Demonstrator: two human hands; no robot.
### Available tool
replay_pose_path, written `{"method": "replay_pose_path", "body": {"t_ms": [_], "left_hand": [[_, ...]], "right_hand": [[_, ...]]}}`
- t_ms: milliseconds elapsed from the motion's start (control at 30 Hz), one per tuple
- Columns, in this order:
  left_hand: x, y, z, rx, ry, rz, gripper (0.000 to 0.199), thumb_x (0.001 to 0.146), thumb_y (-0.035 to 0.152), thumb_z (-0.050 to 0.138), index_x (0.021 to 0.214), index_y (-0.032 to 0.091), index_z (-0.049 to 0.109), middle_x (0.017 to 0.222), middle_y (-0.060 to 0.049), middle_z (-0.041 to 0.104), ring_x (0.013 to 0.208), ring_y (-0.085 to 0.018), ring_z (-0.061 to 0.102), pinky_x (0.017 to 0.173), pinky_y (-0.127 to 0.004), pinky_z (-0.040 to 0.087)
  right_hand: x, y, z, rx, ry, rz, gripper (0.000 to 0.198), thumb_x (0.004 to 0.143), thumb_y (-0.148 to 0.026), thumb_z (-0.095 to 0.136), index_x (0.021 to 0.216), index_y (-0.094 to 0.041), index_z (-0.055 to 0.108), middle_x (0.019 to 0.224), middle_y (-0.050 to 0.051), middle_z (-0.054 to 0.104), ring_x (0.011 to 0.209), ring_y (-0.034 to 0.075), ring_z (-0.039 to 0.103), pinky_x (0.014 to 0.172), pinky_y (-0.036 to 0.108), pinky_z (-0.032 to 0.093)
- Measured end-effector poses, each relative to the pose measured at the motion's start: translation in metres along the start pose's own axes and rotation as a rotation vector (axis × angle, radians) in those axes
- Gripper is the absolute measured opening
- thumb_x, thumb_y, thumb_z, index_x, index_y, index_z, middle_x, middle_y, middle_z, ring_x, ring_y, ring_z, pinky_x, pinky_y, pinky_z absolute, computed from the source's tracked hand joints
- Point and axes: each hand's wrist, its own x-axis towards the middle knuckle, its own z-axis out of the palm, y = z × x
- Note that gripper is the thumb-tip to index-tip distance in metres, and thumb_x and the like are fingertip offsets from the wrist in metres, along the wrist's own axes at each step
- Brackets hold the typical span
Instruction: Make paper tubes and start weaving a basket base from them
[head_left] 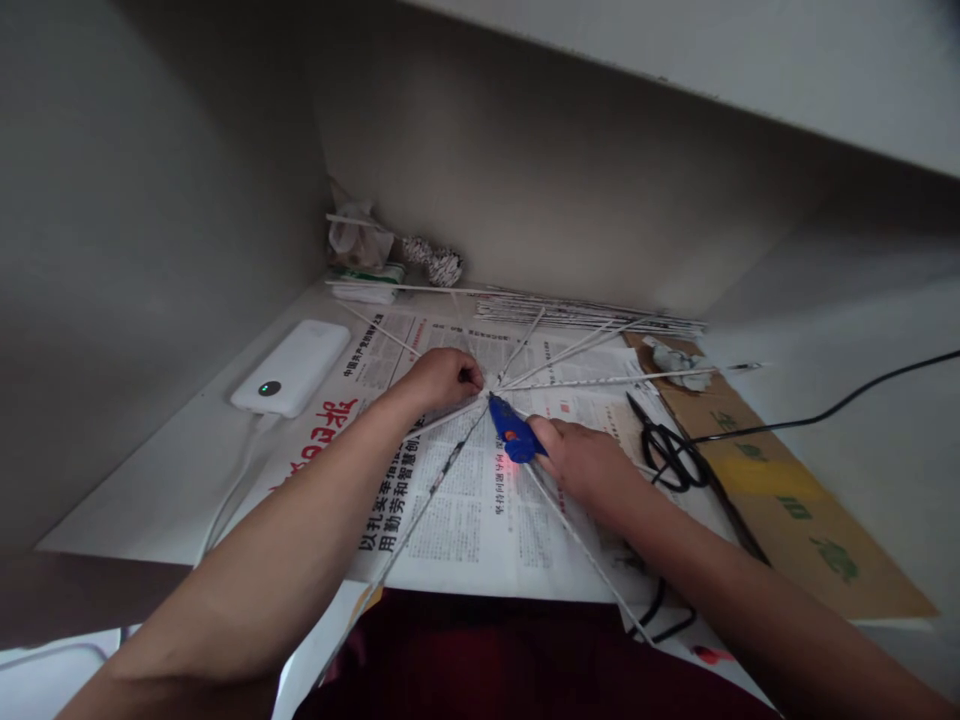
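Note:
Thin rolled paper sticks (574, 380) fan out like spokes from one centre on a spread newspaper (450, 510). My right hand (581, 455) is wrapped round a blue glue gun (514, 432), its nozzle pointing at the crossing of the sticks. An orange-red glow shows on the gun's body. Just left of the nozzle, my left hand (448, 378) is closed with curled fingertips at the centre of the spokes. Its fingers seem to pinch a stick there, though the exact hold is partly hidden.
A white power bank (292, 367) with a cable lies at left. Black-handled scissors (667, 450) and a cardboard strip (795, 500) are at right, crossed by a black cord (825, 410). Behind lie a bundle of paper sticks (577, 312) and a plastic bag (358, 238). Walls enclose the surface.

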Motion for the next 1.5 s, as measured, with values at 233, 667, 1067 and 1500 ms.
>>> {"method": "replay_pose_path", "body": {"t_ms": [233, 667, 1067, 1500], "left_hand": [[-0.001, 0.003, -0.002, -0.002, -0.004, -0.012, 0.013, 0.070, 0.017, 0.063, 0.079, 0.018, 0.073, 0.078, 0.000, 0.072, 0.072, -0.014, 0.064, 0.066, -0.022, 0.043], [-0.003, 0.007, -0.004, 0.027, -0.009, -0.019, 0.014, 0.070, 0.016, 0.062, 0.079, 0.018, 0.073, 0.079, 0.000, 0.072, 0.072, -0.014, 0.063, 0.067, -0.022, 0.043], [-0.002, 0.005, -0.003, -0.017, 0.010, -0.020, 0.013, 0.068, 0.015, 0.063, 0.078, 0.018, 0.071, 0.078, 0.000, 0.072, 0.071, -0.014, 0.063, 0.066, -0.022, 0.044], [-0.002, 0.005, -0.004, -0.009, 0.003, -0.019, 0.011, 0.069, 0.015, 0.063, 0.076, 0.019, 0.070, 0.076, 0.001, 0.071, 0.070, -0.013, 0.062, 0.065, -0.022, 0.043]], "right_hand": [[0.008, 0.001, 0.003, -0.009, -0.059, -0.052, 0.015, 0.094, -0.030, 0.045, 0.104, -0.019, 0.049, 0.087, 0.006, 0.069, 0.075, 0.020, 0.064, 0.057, 0.029, 0.030], [0.009, -0.002, 0.002, -0.010, 0.000, -0.018, 0.018, 0.096, -0.033, 0.042, 0.105, -0.020, 0.049, 0.091, 0.006, 0.068, 0.080, 0.021, 0.064, 0.060, 0.028, 0.033], [0.001, -0.005, -0.009, 0.041, -0.059, 0.013, 0.017, 0.092, -0.028, 0.045, 0.104, -0.018, 0.051, 0.089, 0.008, 0.068, 0.075, 0.021, 0.064, 0.059, 0.029, 0.032], [0.002, -0.004, 0.001, 0.057, -0.012, -0.025, 0.017, 0.092, -0.030, 0.045, 0.103, -0.018, 0.050, 0.086, 0.007, 0.068, 0.073, 0.020, 0.062, 0.057, 0.028, 0.029]]}}
